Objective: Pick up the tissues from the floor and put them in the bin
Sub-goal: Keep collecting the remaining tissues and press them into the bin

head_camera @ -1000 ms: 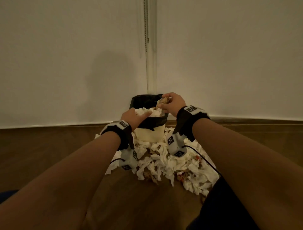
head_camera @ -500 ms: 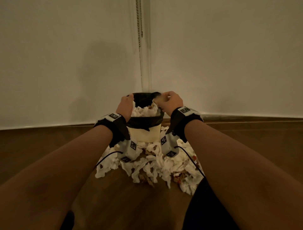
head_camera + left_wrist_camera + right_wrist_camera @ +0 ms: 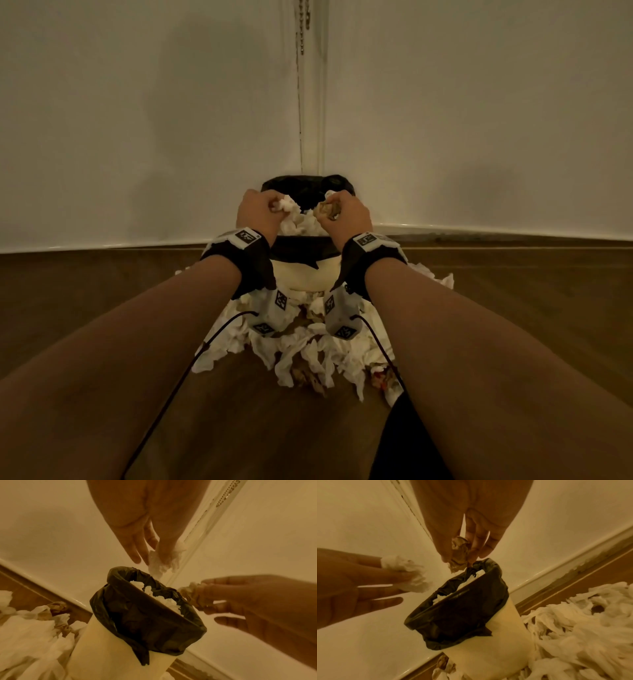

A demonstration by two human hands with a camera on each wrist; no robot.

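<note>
**Both hands over the bin, each carrying a wad**

The person is holding both hands above the mouth of the small bin (image 3: pixel 308 274), which is standing on the wooden floor (image 3: pixel 102 308) in the corner where two pale walls meet. The left hand (image 3: pixel 257 214) is pinching a crumpled white tissue (image 3: pixel 162 562) between thumb and fingertips, with the remaining fingers reaching out fairly straight; the wad is hanging just above the rim, probably so that it falls inside on release. The right hand (image 3: pixel 346 214) is gripping a brownish, stained tissue (image 3: pixel 458 555) in curled fingers, right over the liner's edge.

The bin is a cream, tapering tub, lined with a glossy black bag (image 3: pixel 145 622) folded down over its rim in soft creases. White tissues are already piling up to its brim, so little room appears to be left. Around its foot, a large heap of tissues (image 3: pixel 308 359) is lying on the floor: thin, limp, wrinkled sheets, mostly white, some soiled brown or red. Much of the task seems still ahead.
</note>
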